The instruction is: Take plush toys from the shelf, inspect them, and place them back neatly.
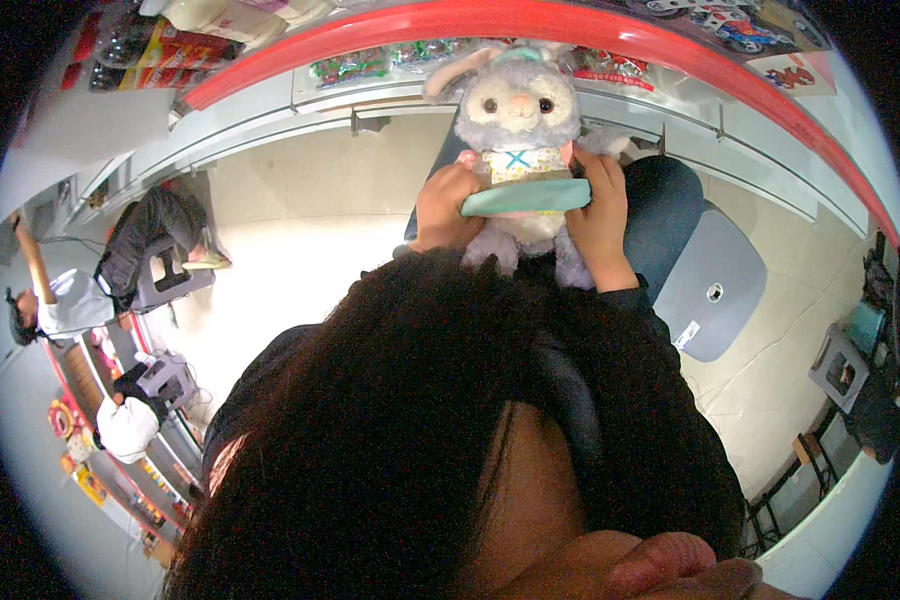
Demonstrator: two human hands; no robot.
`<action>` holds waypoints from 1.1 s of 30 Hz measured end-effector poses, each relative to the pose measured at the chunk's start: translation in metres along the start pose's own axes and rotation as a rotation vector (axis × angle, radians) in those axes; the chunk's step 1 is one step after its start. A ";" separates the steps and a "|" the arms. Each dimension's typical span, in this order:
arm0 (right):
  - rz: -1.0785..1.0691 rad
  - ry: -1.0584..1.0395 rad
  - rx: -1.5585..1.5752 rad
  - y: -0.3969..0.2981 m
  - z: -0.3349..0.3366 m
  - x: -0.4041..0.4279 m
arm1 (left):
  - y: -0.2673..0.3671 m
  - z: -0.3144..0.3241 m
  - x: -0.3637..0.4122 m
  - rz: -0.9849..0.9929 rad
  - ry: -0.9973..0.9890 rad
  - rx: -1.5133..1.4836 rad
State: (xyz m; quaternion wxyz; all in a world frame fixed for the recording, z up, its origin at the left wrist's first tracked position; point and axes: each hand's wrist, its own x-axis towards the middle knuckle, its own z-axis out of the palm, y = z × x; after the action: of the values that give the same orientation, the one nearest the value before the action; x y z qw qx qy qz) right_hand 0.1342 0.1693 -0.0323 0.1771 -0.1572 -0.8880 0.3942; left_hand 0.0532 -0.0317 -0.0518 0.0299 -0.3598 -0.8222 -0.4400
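Observation:
A grey and cream plush rabbit [521, 112] faces up in front of me, below the red shelf edge. One long ear sticks out to the left and a mint green piece sits on its head. It wears a dotted top [517, 165] with a blue cross of thread, and a mint green skirt or apron band [526, 198] stands out at its waist. My left hand [446, 206] grips the left end of the band at the plush's side. My right hand [602, 214] grips the right end, with fingers up by the plush's arm. The plush's legs hang towards my lap.
A red-edged shelf [555, 21] with bottles and packaged goods curves across the top. A grey plastic stool [712, 285] stands at the right. At the far left, one person [75, 304] sits on a stool with an arm raised; another person [127, 427] is near stocked shelves.

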 end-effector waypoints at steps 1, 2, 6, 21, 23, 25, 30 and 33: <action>-0.143 0.042 -0.100 -0.001 -0.002 0.001 | 0.002 -0.001 0.001 -0.002 0.001 0.001; -0.144 0.040 -0.098 -0.001 -0.003 0.000 | 0.004 -0.001 0.001 0.010 0.010 -0.002; -0.135 0.048 -0.011 0.000 -0.001 0.004 | 0.007 -0.002 0.005 0.022 0.039 0.010; 0.217 0.056 0.576 0.016 0.027 0.012 | 0.001 0.006 0.007 -0.052 0.110 -0.076; 0.263 -0.065 0.545 0.017 0.024 0.014 | 0.001 0.007 0.006 -0.129 0.099 -0.114; 0.263 -0.033 0.514 -0.001 0.015 0.017 | 0.001 0.004 0.005 -0.208 0.086 -0.148; 0.125 0.071 0.447 -0.014 0.005 0.017 | -0.003 0.001 0.011 -0.309 0.042 -0.212; 0.126 0.126 0.461 -0.018 -0.003 0.013 | 0.012 -0.011 0.019 -0.216 -0.045 -0.035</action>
State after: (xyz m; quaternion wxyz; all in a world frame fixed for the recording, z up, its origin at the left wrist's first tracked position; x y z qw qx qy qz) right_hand 0.1210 0.1654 -0.0149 0.2383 -0.1918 -0.7502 0.5862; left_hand 0.0430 -0.0250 -0.0296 -0.0426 -0.2793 -0.8489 -0.4466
